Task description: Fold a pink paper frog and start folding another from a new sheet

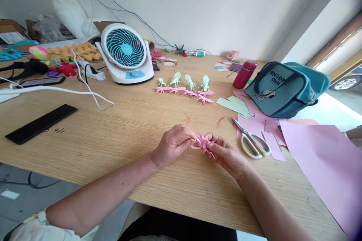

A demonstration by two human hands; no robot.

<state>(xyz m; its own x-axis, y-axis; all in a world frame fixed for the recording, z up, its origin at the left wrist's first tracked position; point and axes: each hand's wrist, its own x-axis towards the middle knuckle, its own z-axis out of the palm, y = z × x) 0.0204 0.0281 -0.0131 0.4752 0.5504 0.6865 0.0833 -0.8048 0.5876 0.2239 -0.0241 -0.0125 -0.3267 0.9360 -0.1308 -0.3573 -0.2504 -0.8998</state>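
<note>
My left hand [173,144] and my right hand [226,155] meet over the wooden table [118,135], both pinching a small pink folded paper figure [202,144] held just above the surface. The fingers of each hand are closed on its edges. Farther back lie a row of finished pink paper figures [183,91] and behind them several pale green paper figures [183,81].
White-handled scissors [251,140] lie right of my hands on pink paper scraps [268,135]. A large pink sheet [325,162], a teal bag [285,88], a red bottle [244,74], a white fan [126,53], a black flat bar [41,123] and white cables [85,90] are around.
</note>
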